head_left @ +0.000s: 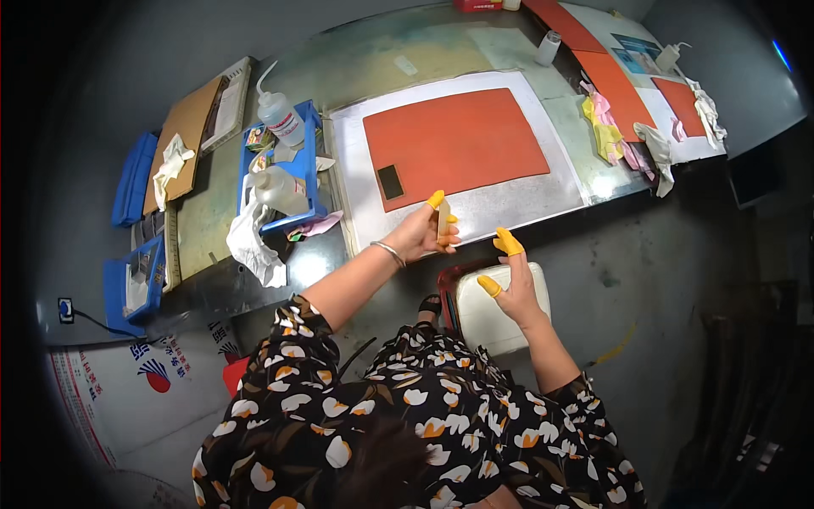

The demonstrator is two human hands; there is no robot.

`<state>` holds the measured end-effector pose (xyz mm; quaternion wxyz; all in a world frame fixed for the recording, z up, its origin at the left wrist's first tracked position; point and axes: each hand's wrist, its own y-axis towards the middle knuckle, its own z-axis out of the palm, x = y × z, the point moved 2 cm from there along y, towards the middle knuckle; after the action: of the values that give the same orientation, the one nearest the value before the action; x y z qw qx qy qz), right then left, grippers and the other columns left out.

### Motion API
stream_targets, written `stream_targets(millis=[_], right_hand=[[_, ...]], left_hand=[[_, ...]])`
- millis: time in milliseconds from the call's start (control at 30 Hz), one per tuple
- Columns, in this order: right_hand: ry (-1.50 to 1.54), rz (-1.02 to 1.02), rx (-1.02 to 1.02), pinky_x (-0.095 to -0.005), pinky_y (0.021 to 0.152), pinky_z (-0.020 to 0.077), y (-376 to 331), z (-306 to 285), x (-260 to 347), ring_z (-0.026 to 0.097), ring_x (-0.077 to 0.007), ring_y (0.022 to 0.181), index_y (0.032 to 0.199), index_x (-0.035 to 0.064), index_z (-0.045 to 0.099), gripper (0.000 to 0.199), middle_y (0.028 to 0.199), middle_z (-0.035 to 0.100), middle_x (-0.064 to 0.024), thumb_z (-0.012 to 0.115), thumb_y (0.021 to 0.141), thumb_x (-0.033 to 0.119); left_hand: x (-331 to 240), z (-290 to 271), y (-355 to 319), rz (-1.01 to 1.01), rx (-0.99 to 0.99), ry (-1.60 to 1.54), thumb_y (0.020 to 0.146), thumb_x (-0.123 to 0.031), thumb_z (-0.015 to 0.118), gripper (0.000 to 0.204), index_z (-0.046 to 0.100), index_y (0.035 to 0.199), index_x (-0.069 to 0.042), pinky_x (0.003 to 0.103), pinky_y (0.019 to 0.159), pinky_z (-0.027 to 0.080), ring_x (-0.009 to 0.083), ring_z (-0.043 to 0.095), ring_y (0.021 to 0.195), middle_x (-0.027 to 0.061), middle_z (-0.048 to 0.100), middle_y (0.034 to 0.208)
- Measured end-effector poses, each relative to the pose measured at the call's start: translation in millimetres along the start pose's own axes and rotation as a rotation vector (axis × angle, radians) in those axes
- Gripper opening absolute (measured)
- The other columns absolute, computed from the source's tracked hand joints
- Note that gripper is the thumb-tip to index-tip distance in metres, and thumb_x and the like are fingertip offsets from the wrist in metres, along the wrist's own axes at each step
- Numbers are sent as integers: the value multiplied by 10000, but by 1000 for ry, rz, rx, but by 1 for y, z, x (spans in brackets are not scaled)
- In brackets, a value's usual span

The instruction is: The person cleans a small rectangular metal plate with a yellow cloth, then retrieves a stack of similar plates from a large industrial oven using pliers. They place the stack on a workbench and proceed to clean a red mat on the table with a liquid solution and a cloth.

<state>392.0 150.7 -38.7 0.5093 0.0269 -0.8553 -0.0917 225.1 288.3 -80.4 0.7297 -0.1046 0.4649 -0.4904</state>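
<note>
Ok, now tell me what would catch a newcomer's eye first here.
Most likely the big orange-red mat on the bench, with a small dark rectangle at its near left corner. Next, the bright yellow finger covers on both hands: the left hand holds a small flat beige piece at the bench's near edge, while the right hand is open and empty. Left of the mat stands a blue tray with bottles.

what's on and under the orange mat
A dark rectangle lies on the orange mat near its left front corner; a pale sheet shows beneath, past its edges. What the mat covers cannot be seen.
</note>
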Motion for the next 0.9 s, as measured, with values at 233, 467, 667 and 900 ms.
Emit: stream_targets(millis=[233,467,667,900], right_hand=[[-184,231,-48,-342,808,449,-52,-11,-35,525,-254,997,1284,32,382,627,1120,506,-147,672,761,222],[-237,448,-242,-310,731,457,-106,-26,-40,557,-221,933,1233,30,440,524,1053,536,-128,651,774,169],[-277,516,-291,-304,723,464,-139,-20,-42,570,-217,897,1180,27,488,458,1054,541,-133,649,773,163],[-215,577,-242,-326,720,477,-184,-54,-54,589,-261,858,1126,41,512,389,1068,535,-138,620,804,233]], left_hand=[[-97,-38,62,121,-559,1177,778,-570,508,592,634,651,-6,360,626,509,242,653,774,168,641,689],[-127,-24,97,77,-722,1781,752,-599,478,570,687,822,-73,361,714,496,268,635,855,124,665,863],[-119,-29,110,24,-720,1838,743,-622,476,606,684,869,-68,365,736,491,286,627,887,140,658,907],[-108,-38,101,31,-897,1723,738,-624,495,624,676,910,-52,373,763,489,287,616,939,157,646,968]])
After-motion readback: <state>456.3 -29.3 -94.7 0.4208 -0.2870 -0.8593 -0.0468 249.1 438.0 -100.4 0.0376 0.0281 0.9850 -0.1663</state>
